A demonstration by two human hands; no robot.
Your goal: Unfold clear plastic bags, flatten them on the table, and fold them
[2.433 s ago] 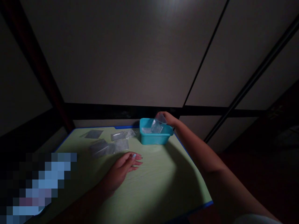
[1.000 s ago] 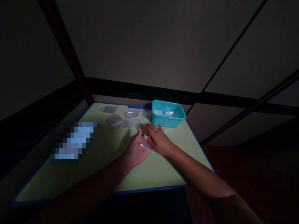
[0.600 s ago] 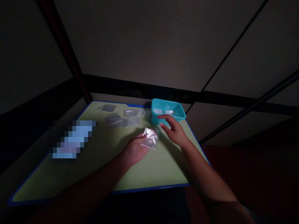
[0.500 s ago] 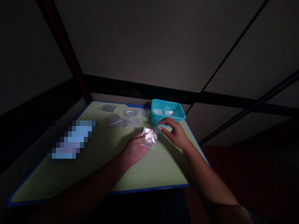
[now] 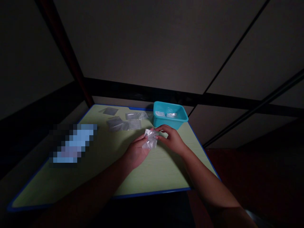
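Observation:
My left hand [image 5: 137,152] is closed on a small, shiny clear plastic bag [image 5: 150,142], thumb in front and fingers behind it. What the bag holds, if anything, I cannot make out. At the bag's upper right edge, the thumb and index finger of my right hand [image 5: 172,139] close on the plastic. Just beyond that hand stands a turquoise plastic basket [image 5: 166,123] with a few shiny clear packets [image 5: 171,115] inside.
Several flat clear bags [image 5: 116,123] lie spread at the back of the pale green table [image 5: 166,174], which has a blue edge. A pixelated blue rectangular object [image 5: 76,144] lies at the left. A panelled wall [image 5: 142,47] rises behind the table.
My right hand has moved left and its thumb and finger have closed onto the bag's edge. The left hand keeps its hold; the bag's surface reflects less brightly.

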